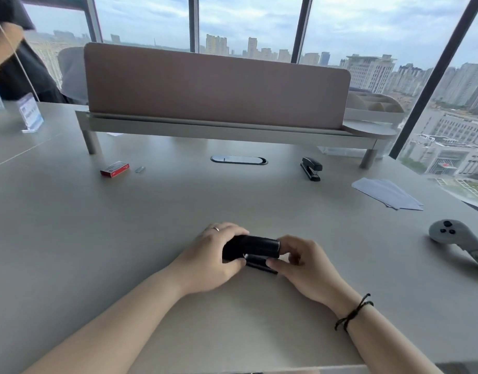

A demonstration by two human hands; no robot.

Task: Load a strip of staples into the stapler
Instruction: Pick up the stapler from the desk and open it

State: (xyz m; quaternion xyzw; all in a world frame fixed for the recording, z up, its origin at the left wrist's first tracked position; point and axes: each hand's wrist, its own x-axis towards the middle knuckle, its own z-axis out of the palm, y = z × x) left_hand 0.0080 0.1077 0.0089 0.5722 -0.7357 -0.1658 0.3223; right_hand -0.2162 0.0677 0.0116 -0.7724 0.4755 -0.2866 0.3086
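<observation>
A black stapler [255,248] lies on the grey desk [178,211] close in front of me, held between both hands. My left hand [211,260] wraps around its left end, thumb under the top arm. My right hand [305,263] pinches its right end with thumb and fingers. Far back on the left lie a red staple box [114,168] and a small silver strip of staples [140,169] beside it. A second black stapler [311,168] stands at the back right.
A pink divider screen on a raised shelf [216,87] spans the back of the desk. White envelopes [387,193] and a grey controller [453,234] lie on the right. A cable slot [238,159] sits mid-desk. Another person's sleeve shows at far left.
</observation>
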